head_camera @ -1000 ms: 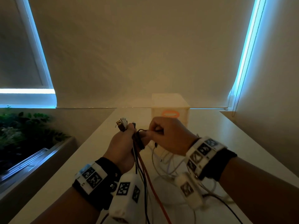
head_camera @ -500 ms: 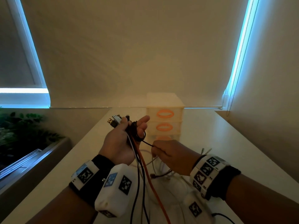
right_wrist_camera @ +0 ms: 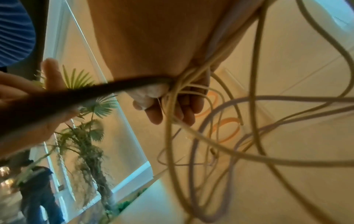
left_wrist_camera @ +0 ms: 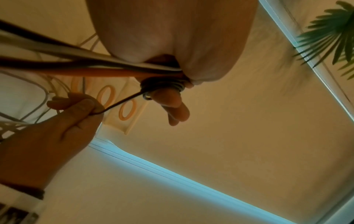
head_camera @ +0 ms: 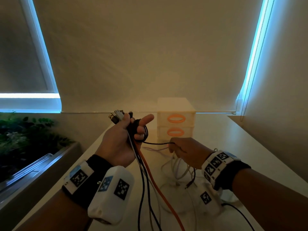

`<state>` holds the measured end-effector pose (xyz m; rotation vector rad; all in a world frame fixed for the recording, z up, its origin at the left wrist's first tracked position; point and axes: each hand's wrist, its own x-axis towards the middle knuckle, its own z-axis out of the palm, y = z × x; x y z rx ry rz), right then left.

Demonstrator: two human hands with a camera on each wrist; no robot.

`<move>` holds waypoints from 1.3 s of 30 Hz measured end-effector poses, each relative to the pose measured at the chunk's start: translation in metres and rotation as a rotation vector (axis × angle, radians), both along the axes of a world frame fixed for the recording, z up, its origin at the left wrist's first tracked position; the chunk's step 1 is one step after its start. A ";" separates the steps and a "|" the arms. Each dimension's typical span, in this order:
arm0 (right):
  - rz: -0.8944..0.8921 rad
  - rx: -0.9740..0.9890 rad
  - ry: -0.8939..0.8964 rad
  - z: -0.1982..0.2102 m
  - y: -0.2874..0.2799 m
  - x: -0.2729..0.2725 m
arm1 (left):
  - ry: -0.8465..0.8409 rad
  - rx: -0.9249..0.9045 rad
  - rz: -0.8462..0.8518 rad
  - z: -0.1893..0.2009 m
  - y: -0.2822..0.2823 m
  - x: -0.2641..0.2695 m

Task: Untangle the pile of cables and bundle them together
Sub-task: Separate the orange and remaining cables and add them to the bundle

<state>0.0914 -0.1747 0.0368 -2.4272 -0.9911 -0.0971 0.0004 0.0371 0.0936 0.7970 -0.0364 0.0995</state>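
Left hand clamps the cable bundle upright above the table, plugs poking out on top, index finger stuck out; thin black cable coiled round the bundle, its free end pinched in right hand, taut between hands; loose white cables lie under the right hand; drawer unit just beyond; table's left edge near the left wrist, open surface far right.

right hand | lowered (rightward) | thin black cable pulled taut
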 end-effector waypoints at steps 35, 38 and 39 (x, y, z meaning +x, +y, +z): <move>0.003 -0.054 -0.137 0.098 0.025 -0.024 | 0.051 0.606 -0.132 -0.008 -0.019 -0.012; -0.009 0.072 -0.091 0.099 0.024 -0.035 | 0.027 0.480 0.049 -0.008 -0.024 -0.005; -0.007 0.107 -0.060 0.096 0.025 -0.038 | 0.016 0.430 0.112 -0.007 -0.026 -0.002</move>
